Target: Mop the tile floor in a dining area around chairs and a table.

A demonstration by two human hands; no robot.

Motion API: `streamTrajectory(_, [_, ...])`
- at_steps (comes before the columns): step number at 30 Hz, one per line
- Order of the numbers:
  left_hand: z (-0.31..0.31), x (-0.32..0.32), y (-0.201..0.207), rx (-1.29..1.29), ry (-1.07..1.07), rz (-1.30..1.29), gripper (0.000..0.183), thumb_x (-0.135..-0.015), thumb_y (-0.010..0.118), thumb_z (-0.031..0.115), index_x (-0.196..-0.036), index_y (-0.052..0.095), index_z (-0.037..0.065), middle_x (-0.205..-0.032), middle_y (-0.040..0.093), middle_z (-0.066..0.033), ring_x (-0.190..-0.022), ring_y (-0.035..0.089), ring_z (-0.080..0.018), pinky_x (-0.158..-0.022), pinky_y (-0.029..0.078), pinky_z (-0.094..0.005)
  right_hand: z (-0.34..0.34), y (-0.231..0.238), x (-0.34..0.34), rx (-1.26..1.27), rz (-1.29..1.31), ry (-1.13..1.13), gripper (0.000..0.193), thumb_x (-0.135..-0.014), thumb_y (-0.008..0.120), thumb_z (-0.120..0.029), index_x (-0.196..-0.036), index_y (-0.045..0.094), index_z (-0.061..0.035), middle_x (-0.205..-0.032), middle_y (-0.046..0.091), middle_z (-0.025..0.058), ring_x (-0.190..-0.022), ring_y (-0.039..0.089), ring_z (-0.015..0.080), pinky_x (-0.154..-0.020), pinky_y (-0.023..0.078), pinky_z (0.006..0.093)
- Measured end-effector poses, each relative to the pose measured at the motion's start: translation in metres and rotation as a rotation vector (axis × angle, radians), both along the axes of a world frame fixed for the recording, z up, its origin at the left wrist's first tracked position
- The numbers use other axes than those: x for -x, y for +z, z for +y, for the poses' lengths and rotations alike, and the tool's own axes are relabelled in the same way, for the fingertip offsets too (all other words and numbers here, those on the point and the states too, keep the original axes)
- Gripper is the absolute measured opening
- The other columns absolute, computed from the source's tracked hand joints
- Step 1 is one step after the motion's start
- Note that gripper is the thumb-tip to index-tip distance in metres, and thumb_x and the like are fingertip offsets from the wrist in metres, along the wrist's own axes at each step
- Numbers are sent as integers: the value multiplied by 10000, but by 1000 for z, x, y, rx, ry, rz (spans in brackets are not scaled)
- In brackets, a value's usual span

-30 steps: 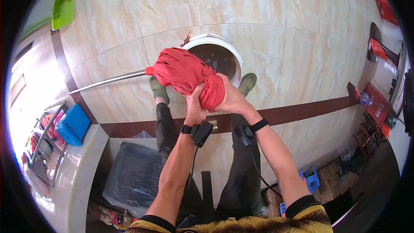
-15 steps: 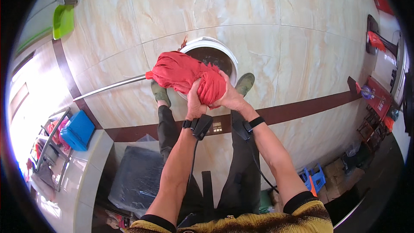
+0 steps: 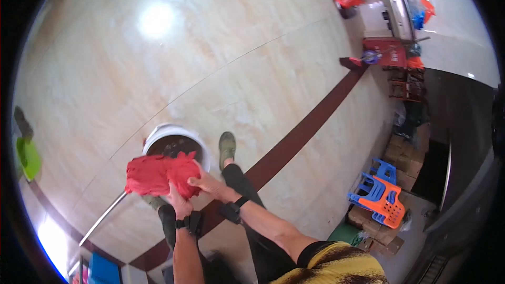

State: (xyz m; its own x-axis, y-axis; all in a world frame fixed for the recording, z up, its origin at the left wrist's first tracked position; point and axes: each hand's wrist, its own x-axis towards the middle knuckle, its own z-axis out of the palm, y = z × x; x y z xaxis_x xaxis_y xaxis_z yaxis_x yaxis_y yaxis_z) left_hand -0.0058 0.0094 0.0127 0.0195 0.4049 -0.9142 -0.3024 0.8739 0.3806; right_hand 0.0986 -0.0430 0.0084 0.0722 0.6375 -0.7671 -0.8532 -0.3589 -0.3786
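Note:
A red cloth mop head (image 3: 157,174) is bunched over the near rim of a white bucket (image 3: 163,133) of dark water on the tiled floor. My left hand (image 3: 178,203) grips the mop head from below. My right hand (image 3: 206,184) clasps its right end. The mop's metal handle (image 3: 103,217) runs down to the lower left. My two shoes stand beside the bucket, one (image 3: 226,148) to its right.
A dark brown stripe (image 3: 310,124) crosses the cream floor tiles. Blue and orange plastic stools (image 3: 382,194) and cardboard boxes sit at the right. A green dustpan (image 3: 28,158) lies at the far left. Red items and a stand are at the top right.
My head has turned to the right, so the bucket and mop slid to the lower left of the view. Both hands keep their hold on the mop head.

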Motion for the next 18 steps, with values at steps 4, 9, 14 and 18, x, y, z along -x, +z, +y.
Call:
streamTrajectory(4, [-10,-22,5,-56,-93,76,408,-820,541,279,-1120,456,17,-1022,541,-88,-824,573,-202,-645,500,-313,10,8,-19,42,-211,97,799,-674,717,-260,-1284,247,-49,-1200,424,82,-1079,418,170,-920,345,300])
streamTrajectory(9, [-12,-8,-4,-107,-77,163,494,-788,574,267,-1196,383,63,-1095,499,-87,-906,545,-199,-731,479,-314,27,17,-8,109,-268,120,438,-709,670,-150,-1096,499,-34,-1014,561,49,-938,516,140,-834,410,282])
streamTrajectory(14, [-12,2,-12,-50,-80,49,534,-746,620,240,-1188,385,54,-1110,490,-91,-935,536,-201,-779,469,-321,11,8,0,202,-209,23,347,-729,645,-151,-1041,540,-40,-985,576,40,-896,533,134,-802,421,279])
streamTrajectory(18, [-11,27,-37,20,-49,-196,471,-752,601,220,-1145,420,34,-1056,518,-92,-921,543,-199,-787,472,-318,9,-9,16,195,-238,-19,288,-733,636,-155,-992,569,-47,-939,596,45,-859,545,134,-761,430,280])
